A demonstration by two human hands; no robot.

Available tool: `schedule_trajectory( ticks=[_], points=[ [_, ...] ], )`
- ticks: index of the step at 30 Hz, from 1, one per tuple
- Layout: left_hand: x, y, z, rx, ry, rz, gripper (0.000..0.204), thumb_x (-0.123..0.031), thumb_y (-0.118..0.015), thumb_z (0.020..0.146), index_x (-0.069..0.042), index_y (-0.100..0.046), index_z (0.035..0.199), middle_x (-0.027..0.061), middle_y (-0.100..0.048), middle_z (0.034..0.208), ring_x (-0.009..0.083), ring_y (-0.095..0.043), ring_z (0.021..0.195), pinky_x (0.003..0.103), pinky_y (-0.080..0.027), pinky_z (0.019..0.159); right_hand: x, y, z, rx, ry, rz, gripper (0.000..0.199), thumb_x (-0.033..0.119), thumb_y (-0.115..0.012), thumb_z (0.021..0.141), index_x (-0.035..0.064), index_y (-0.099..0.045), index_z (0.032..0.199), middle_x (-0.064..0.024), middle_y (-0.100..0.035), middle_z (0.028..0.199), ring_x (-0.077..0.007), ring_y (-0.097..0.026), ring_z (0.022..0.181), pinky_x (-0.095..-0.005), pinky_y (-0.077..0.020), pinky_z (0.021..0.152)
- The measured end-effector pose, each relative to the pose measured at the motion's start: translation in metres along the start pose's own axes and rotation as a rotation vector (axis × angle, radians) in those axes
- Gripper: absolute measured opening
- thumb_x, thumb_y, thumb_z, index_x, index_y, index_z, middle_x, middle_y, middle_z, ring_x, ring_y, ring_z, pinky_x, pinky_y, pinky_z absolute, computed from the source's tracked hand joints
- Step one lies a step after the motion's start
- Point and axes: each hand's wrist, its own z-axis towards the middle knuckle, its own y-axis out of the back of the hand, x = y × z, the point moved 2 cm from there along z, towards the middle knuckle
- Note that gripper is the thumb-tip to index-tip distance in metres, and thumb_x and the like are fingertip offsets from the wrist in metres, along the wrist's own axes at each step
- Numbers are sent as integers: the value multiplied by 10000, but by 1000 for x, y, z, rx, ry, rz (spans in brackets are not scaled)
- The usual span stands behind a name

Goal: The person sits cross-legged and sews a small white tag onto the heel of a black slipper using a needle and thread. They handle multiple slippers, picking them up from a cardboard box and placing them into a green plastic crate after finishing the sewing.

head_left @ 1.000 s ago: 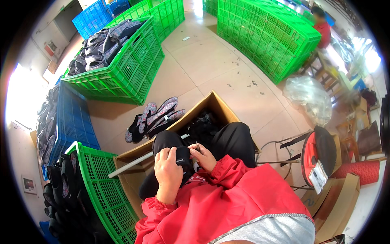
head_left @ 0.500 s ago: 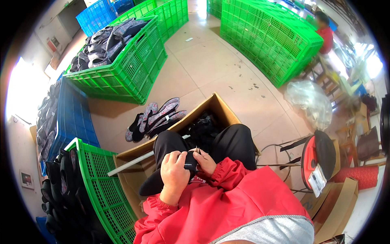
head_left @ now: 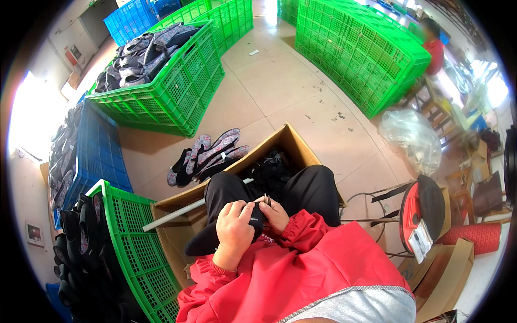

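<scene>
The left hand (head_left: 235, 229) has closed further over the black shoe (head_left: 218, 240).

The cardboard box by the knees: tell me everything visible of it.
The cardboard box is plain brown, open-topped, its flaps standing up, on the tiled floor in front of the seated person. Dark items lie inside. The person's black-trousered legs hang over its near edge. A pale bar lies across its rim. A pile of patterned shoes lies just beyond it, and a green crate stands against its left side.

The person wears a red jacket with gathered elastic cuffs (head_left: 293, 229), black trousers (head_left: 307, 188), and a grey garment at the chest (head_left: 355, 307).
</scene>
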Motion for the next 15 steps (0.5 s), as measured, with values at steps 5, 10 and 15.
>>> schedule_trajectory(
  ticks=[5, 10, 15],
  points=[
    [-1, 14, 4, 98, 8, 149, 449, 13, -602, 645, -71, -677, 1079, 69, -654, 996, 274, -609, 1001, 406, -456, 925, -10, 7, -2, -161, -23, -18, 218, 298, -567, 1002, 83, -597, 980, 43, -570, 820, -38, -508, 709, -207, -433, 640],
    [17, 39, -8, 130, 219, 485, 500, -7, -615, 667, -84, -658, 1160, 90, -595, 1194, 309, -505, 1205, 509, -347, 1064, -2, 30, -1, -408, -45, 72, 245, 337, -569, 1001, 105, -599, 926, 53, -577, 749, -30, -478, 603, -198, -378, 532],
    [30, 37, -19, 170, 395, 419, 529, -12, -593, 696, -84, -629, 1218, 113, -570, 1262, 349, -483, 1255, 609, -334, 1050, 13, 11, -2, -433, 10, 25, 284, 383, -590, 985, 118, -599, 883, 60, -557, 711, -33, -451, 559, -207, -350, 497]
  ],
)
